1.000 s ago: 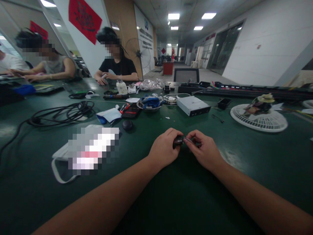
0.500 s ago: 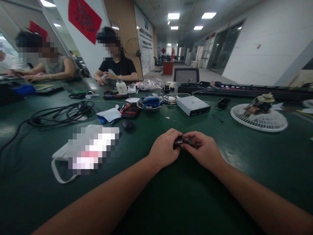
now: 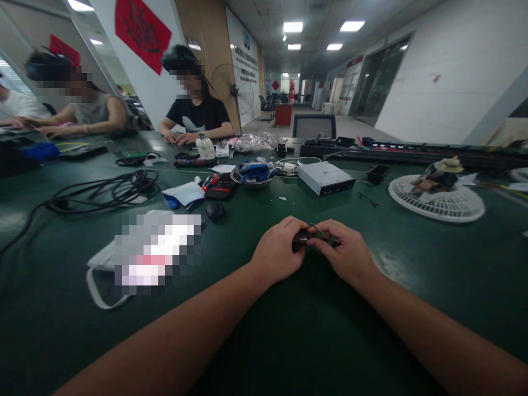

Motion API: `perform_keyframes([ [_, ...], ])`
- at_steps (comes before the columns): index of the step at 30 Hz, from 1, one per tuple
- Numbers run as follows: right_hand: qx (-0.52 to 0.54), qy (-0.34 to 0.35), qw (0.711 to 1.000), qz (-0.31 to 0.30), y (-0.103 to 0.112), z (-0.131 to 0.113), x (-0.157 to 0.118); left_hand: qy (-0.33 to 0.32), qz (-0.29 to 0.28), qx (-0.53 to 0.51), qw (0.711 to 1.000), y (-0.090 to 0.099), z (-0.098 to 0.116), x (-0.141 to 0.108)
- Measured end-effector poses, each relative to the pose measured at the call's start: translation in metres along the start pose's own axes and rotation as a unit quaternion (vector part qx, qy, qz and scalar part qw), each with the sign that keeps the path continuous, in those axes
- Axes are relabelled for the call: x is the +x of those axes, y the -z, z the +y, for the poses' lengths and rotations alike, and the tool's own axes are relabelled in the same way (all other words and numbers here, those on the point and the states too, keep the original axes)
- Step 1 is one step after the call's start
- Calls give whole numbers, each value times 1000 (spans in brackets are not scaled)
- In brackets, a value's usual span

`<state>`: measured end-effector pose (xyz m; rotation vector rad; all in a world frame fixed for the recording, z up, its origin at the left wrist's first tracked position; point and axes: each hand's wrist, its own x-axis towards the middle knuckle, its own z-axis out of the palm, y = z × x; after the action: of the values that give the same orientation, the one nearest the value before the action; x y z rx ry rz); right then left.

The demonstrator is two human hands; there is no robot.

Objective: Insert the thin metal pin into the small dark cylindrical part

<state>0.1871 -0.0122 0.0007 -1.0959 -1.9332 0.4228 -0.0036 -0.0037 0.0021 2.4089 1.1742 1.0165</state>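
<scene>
In the middle of the head view, my left hand [image 3: 280, 246] is closed around a small dark brown, shiny object [image 3: 301, 238]; its kind is not clear, as the fingers cover most of it. Right beside it, my right hand [image 3: 346, 250] pinches a thin, dark metal-looking strip [image 3: 319, 231] between thumb and fingers. The strip slants, its free tip pointing up and left beside my left fingertips. Both hands are close together just above the dark green table [image 3: 264, 341].
A mouse [image 3: 215, 211], a face mask [image 3: 101, 258] under a blurred patch and a coiled black cable [image 3: 103, 192] lie left. Beyond my hands are a metal bowl [image 3: 252, 183] with blue cloth and a disc drive [image 3: 326, 177]; a white fan grille [image 3: 437, 206] is right. Several people sit opposite, left.
The thin strip in my right fingers has tilted, its tip now higher and further from the dark object. My left hand has barely moved. The person opposite has lowered their hands to the table.
</scene>
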Motion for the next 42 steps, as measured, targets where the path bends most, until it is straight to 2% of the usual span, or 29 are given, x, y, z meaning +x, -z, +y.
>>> perform_keyframes([
  [6,36,11,999,7,-1,3,0,-14,-12,-11,1000,0,2,-1],
  [11,23,15,1000,7,-1,1,-1,-18,15,-36,999,1,3,-1],
  [20,34,-10,999,16,-1,4,-3,-18,12,-28,999,2,1,0],
  [30,32,52,998,14,0,2,0,-15,38,-29,999,1,2,0],
  [35,15,33,999,12,1,-2,-1,-9,22,-25,999,2,2,1],
  [42,7,36,999,17,2,-3,-2,-11,34,-29,999,3,3,1],
])
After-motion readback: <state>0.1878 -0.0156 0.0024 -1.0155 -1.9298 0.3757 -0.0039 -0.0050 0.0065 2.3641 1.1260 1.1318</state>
